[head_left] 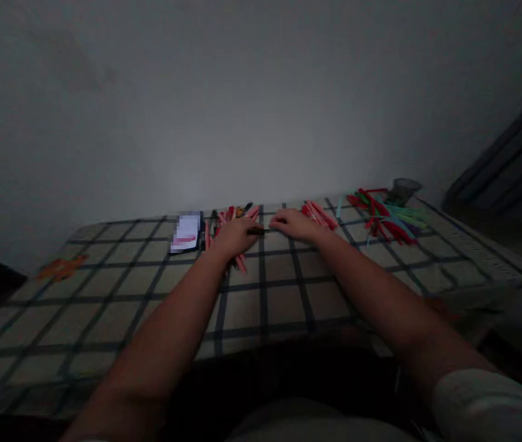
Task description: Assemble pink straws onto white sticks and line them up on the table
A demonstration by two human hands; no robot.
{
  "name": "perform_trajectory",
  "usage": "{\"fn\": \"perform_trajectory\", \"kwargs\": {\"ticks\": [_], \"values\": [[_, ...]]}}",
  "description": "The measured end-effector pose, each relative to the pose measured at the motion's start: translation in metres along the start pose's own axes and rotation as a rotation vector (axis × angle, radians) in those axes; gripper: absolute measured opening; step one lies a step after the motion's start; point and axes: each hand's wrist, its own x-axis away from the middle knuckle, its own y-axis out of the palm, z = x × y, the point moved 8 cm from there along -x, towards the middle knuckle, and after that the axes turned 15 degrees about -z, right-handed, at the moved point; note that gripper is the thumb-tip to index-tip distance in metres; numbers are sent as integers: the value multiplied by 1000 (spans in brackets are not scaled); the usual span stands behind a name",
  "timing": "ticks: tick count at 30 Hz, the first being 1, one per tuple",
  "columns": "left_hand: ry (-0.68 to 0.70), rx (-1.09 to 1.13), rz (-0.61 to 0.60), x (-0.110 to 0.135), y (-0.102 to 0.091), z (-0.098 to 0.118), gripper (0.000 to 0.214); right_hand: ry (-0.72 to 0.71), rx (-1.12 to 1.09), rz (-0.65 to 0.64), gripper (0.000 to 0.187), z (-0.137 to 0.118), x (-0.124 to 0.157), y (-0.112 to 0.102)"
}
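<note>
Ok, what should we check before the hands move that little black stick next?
1. Left hand at one end of the black stick: ok.
2. Right hand at its other end: ok.
3. Fingers closed firmly on it: cannot tell, too dark.
4. Red sticks lying loose right beside both hands: not ok, easy to knock.
5. Checked cloth flat under the hands: ok.
6. Cup standing far off at the corner: ok.
</note>
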Motion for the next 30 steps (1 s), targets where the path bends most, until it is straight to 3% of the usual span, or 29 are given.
{"fn": "perform_trajectory", "kwargs": {"ticks": [5,11,20,25,30], "values": [[-76,-18,-3,1,-4,-8,29,118,143,-38,26,16,-1,4],[-37,-37,16,2,-6,-6,28,126,188,-56,23,12,1,4],[12,-50,-1,2,-5,-5,29,42,103,-33,19,7,-2,6],[-12,-19,15,3,-7,-11,29,14,-88,67,15,3,1,-6],[-24,0,16,1,-6,-15,31,-17,-126,129,13,-2,5,-14]]}}
